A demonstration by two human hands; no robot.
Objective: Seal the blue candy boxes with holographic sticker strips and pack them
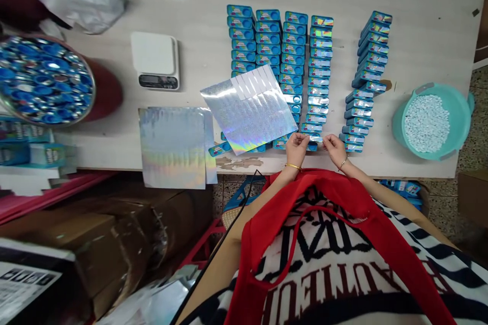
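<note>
Over there, the left hand (297,149) and right hand (335,150) have fingers pinched on opposite ends of a small shiny strip (315,138). Just left of those fingers, a silvery sheet (249,117) lies across blue tins (243,44).

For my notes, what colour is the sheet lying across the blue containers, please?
The sheet is iridescent silver; head view.

Single view, worn on head; looks forward and steeply down over wearer's red and striped clothing (328,249), which looms closest, filling lower right; table (419,45) spans upper half, near edge crossing just below mid-height; left hand (297,149) and right hand (334,150) right of centre, middle distance; coverage wide, from red bucket (104,89) at left to aqua tub (459,111) at right; cardboard boxes (99,244) low left.
</note>
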